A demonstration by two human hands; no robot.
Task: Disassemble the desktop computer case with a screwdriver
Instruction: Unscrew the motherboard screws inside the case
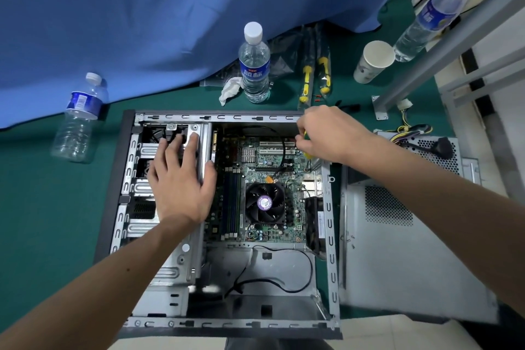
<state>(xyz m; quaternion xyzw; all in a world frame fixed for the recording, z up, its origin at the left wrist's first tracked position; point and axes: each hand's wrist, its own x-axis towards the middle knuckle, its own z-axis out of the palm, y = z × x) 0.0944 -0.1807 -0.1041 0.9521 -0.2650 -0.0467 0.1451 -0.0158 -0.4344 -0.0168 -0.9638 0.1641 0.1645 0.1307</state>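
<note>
The open desktop computer case (329, 239) lies flat on the green table, its motherboard (255, 167) and black CPU fan (264, 203) exposed. My left hand (181, 179) rests flat with fingers spread on the metal drive cage (142, 187) at the case's left side. My right hand (326, 133) is closed around a yellow-handled screwdriver (306, 150) at the top right corner of the motherboard; its tip is hidden behind my hand. The removed side panel (412, 258) lies to the right of the case.
Three water bottles: one (254, 65) behind the case, one (78, 119) at the left, one (426, 17) at the back right. Beyond the case lie two spare yellow screwdrivers (315, 77), a paper cup (373, 61), a tissue (230, 88), a blue cloth (170, 8). A power supply (431, 148) sits right.
</note>
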